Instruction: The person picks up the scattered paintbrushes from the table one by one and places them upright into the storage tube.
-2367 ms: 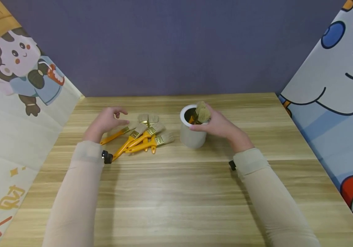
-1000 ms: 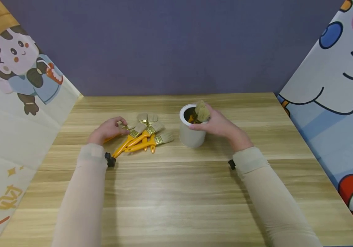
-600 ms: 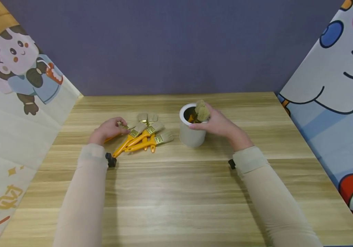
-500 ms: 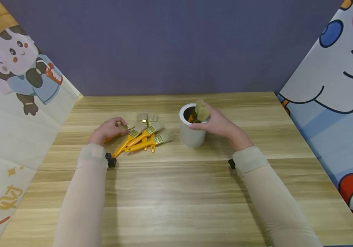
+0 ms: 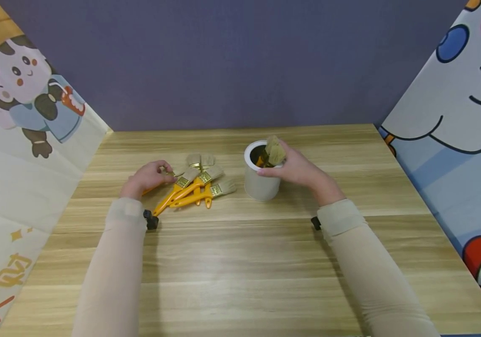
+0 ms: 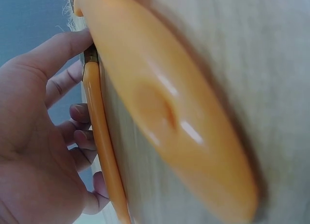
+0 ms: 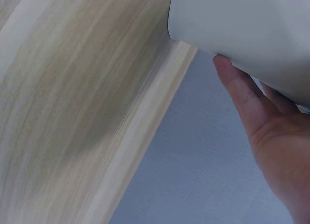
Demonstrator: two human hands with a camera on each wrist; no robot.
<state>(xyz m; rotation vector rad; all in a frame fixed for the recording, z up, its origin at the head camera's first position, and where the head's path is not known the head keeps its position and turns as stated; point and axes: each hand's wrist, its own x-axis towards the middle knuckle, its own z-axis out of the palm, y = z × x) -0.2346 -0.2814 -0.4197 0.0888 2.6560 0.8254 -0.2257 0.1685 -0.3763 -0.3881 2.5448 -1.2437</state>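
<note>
One paintbrush (image 6: 100,118) was at the left edge of five other loose brushes (image 5: 194,198), on or just above the table (image 5: 232,271); the left hand (image 5: 149,178) pinched it near its metal band. To the right, the white can (image 5: 261,184) stood upright, the right hand (image 5: 298,169) curved round its upper side, gripping it. Brushes in the can (image 5: 275,154) leaned bristles up, their number unclear, so the filling looked partly done, with the six outside seemingly left.
</note>
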